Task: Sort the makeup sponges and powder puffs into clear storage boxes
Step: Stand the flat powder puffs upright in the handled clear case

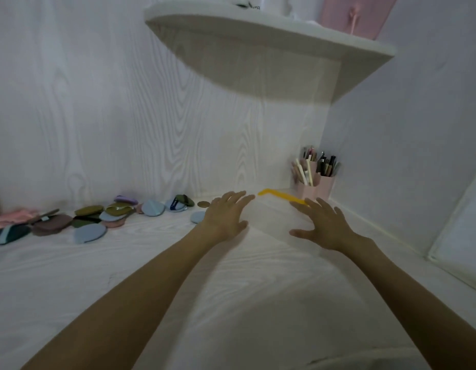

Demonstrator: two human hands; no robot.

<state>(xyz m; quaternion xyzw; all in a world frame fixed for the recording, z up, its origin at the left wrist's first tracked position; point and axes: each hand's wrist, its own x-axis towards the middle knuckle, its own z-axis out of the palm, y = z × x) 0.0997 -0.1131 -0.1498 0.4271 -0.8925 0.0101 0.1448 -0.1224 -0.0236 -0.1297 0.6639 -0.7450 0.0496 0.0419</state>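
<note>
White woodgrain desk (178, 263) in a corner, shelf (258, 49) overhead. Both hands out front, fingers spread and straight, gripping nothing: left hand (226, 213) and right hand (321, 225) flank a clear box (271, 217) with a yellow latch (282, 196) on its far edge. Can't tell whether the palms touch the box walls; it's nearly invisible against the desk. Puffs (93, 217) lie in a loose row along the wall to the left, none boxed yet; one blue puff (198, 217) sits just beside the left hand. Risks, my read: slick light box skids or tips if squeezed unevenly; left wrist sweeps the blue puff; pink pen cup (315, 182) just behind the box gets knocked if it's pushed back.
</note>
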